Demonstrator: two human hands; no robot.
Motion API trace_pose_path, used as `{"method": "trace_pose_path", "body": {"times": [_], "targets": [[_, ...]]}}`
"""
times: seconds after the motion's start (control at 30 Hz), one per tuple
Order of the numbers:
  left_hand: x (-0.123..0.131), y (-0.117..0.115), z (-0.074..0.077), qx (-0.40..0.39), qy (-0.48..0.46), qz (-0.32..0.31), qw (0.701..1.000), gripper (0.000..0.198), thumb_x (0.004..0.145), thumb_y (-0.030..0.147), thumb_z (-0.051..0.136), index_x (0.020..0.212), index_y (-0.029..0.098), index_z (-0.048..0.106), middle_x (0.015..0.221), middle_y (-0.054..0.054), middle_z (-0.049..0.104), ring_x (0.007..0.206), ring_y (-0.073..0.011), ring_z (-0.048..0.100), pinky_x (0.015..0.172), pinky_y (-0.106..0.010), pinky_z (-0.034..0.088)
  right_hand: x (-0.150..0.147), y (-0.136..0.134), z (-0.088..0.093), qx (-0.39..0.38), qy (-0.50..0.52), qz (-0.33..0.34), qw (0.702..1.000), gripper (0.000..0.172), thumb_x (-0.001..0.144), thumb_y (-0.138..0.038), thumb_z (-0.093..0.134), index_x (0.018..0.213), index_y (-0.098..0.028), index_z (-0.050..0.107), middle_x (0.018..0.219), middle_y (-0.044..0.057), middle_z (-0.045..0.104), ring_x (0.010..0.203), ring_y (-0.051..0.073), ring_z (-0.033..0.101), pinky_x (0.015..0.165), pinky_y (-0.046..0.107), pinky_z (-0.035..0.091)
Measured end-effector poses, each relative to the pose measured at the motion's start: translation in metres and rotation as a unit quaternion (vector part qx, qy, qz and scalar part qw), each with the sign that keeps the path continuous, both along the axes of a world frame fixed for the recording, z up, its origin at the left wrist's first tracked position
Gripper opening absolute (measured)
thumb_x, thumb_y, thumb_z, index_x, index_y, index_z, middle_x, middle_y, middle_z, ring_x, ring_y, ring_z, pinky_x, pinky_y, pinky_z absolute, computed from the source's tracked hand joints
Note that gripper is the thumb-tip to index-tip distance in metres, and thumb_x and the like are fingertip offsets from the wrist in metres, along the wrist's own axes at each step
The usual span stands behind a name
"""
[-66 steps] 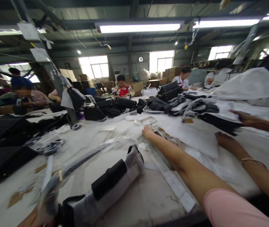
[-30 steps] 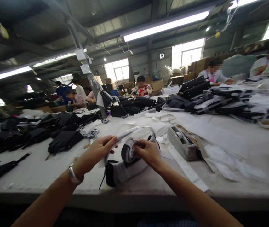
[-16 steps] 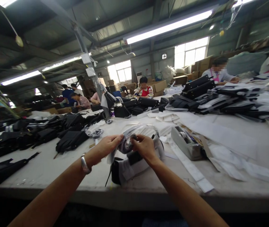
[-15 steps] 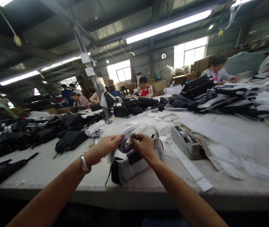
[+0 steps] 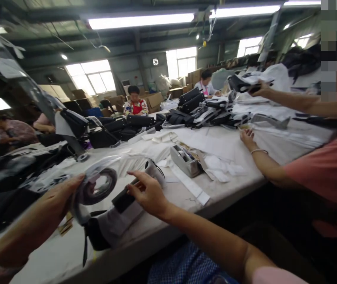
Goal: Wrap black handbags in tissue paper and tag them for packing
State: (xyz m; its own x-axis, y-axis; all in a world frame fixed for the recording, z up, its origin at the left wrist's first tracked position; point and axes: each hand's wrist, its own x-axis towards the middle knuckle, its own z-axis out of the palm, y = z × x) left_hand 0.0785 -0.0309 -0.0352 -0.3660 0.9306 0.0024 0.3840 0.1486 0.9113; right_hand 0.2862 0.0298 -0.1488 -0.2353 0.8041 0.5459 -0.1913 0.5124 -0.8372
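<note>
My left hand (image 5: 56, 201) grips a clear plastic sleeve (image 5: 94, 185) with a dark coiled strap inside, held above the table's near edge. My right hand (image 5: 146, 193) hovers just to its right, fingers spread and open, touching the top of a black bag part wrapped in white paper (image 5: 121, 211) that lies on the white table (image 5: 180, 197). A black strap hangs from that bag over the table edge.
A grey tape dispenser (image 5: 184, 161) and white paper strips lie past my right hand. A co-worker in a coral shirt (image 5: 325, 169) stands at my right, one hand (image 5: 247, 138) on the table, the other lifting a black bag (image 5: 241, 85). Black bags are piled left and centre; other people sit behind.
My hands have parted: the left pulled the sleeve with the coiled strap to the left, the right let go and opened. My view swung right, bringing the co-worker in.
</note>
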Motion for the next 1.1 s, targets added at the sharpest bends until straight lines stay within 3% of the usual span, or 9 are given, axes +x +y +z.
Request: {"method": "trace_pose_path", "body": {"times": [0.13, 0.23, 0.47, 0.57, 0.7, 0.8, 0.93, 1.0, 1.1], "targets": [[-0.008, 0.014, 0.002, 0.004, -0.127, 0.038, 0.991, 0.039, 0.074, 0.057, 0.073, 0.095, 0.024, 0.074, 0.083, 0.005, 0.077, 0.072, -0.0155, 0.064, 0.059, -0.024, 0.054, 0.048, 0.001, -0.028, 0.023, -0.067, -0.004, 0.997, 0.026, 0.092, -0.027, 0.060, 0.116, -0.024, 0.068, 0.119, 0.006, 0.067, 0.068, 0.011, 0.070, 0.064, 0.022, 0.058], [-0.010, 0.021, 0.007, 0.046, -0.159, 0.066, 0.984, 0.033, 0.073, 0.050, 0.076, 0.095, 0.025, 0.074, 0.080, 0.007, 0.076, 0.075, -0.0143, 0.065, 0.060, -0.022, 0.056, 0.101, 0.023, -0.045, 0.024, -0.186, -0.118, 0.975, 0.021, 0.094, -0.029, 0.058, 0.109, -0.023, 0.071, 0.106, 0.004, 0.072, 0.073, 0.013, 0.071, 0.067, 0.021, 0.057], [-0.006, 0.014, -0.007, 0.042, -0.147, 0.102, 0.983, 0.061, 0.043, 0.062, 0.089, 0.091, 0.027, 0.073, 0.084, 0.005, 0.077, 0.077, -0.0207, 0.067, 0.052, -0.027, 0.058, 0.229, 0.119, -0.047, -0.098, -0.404, -0.394, 0.820, 0.024, 0.095, -0.027, 0.053, 0.109, -0.017, 0.070, 0.113, 0.012, 0.071, 0.101, 0.022, 0.067, 0.090, 0.032, 0.051], [-0.001, 0.005, -0.013, 0.025, -0.170, 0.134, 0.976, 0.074, 0.026, 0.055, 0.094, 0.091, 0.030, 0.072, 0.087, 0.005, 0.077, 0.075, -0.0209, 0.066, 0.052, -0.027, 0.058, 0.247, 0.151, -0.048, -0.145, -0.457, -0.419, 0.771, 0.022, 0.091, -0.029, 0.059, 0.103, -0.016, 0.073, 0.114, 0.016, 0.070, 0.111, 0.027, 0.064, 0.092, 0.035, 0.048], [0.007, -0.010, -0.010, 0.000, -0.154, 0.092, 0.984, 0.060, 0.048, 0.063, 0.087, 0.097, 0.031, 0.071, 0.095, 0.007, 0.077, 0.080, -0.0204, 0.067, 0.051, -0.023, 0.053, 0.248, 0.170, -0.058, -0.211, -0.500, -0.397, 0.740, 0.024, 0.079, -0.036, 0.073, 0.081, -0.013, 0.076, 0.097, 0.020, 0.074, 0.099, 0.032, 0.069, 0.080, 0.036, 0.050], [0.013, -0.017, -0.006, 0.008, -0.116, 0.054, 0.992, 0.048, 0.063, 0.064, 0.079, 0.098, 0.031, 0.072, 0.100, 0.007, 0.076, 0.085, -0.0192, 0.066, 0.058, -0.024, 0.053, 0.251, 0.169, -0.063, -0.212, -0.494, -0.393, 0.746, 0.021, 0.076, -0.035, 0.074, 0.078, -0.014, 0.078, 0.088, 0.018, 0.074, 0.092, 0.032, 0.070, 0.074, 0.035, 0.050], [0.019, -0.017, -0.006, 0.030, -0.071, 0.022, 0.997, 0.050, 0.071, 0.061, 0.074, 0.107, 0.026, 0.071, 0.102, 0.000, 0.075, 0.088, -0.0209, 0.067, 0.069, -0.028, 0.055, 0.253, 0.158, -0.053, -0.118, -0.442, -0.419, 0.784, 0.028, 0.089, -0.032, 0.056, 0.101, -0.017, 0.077, 0.122, 0.014, 0.069, 0.112, 0.027, 0.064, 0.087, 0.033, 0.050], [0.023, -0.015, -0.006, 0.036, -0.071, 0.005, 0.997, 0.051, 0.074, 0.060, 0.072, 0.107, 0.021, 0.070, 0.096, -0.003, 0.075, 0.078, -0.0196, 0.066, 0.068, -0.029, 0.055, 0.242, 0.147, -0.039, -0.050, -0.367, -0.419, 0.829, 0.033, 0.091, -0.036, 0.052, 0.107, -0.017, 0.075, 0.127, 0.013, 0.066, 0.113, 0.024, 0.063, 0.090, 0.032, 0.050], [0.032, -0.010, -0.006, 0.053, -0.072, -0.008, 0.996, 0.048, 0.075, 0.059, 0.072, 0.099, 0.018, 0.071, 0.083, -0.002, 0.072, 0.069, -0.0176, 0.062, 0.070, -0.030, 0.055, 0.207, 0.115, -0.009, -0.029, -0.210, -0.331, 0.919, 0.040, 0.087, -0.048, 0.059, 0.106, -0.018, 0.075, 0.095, 0.010, 0.076, 0.079, 0.022, 0.070, 0.070, 0.031, 0.054]]}}
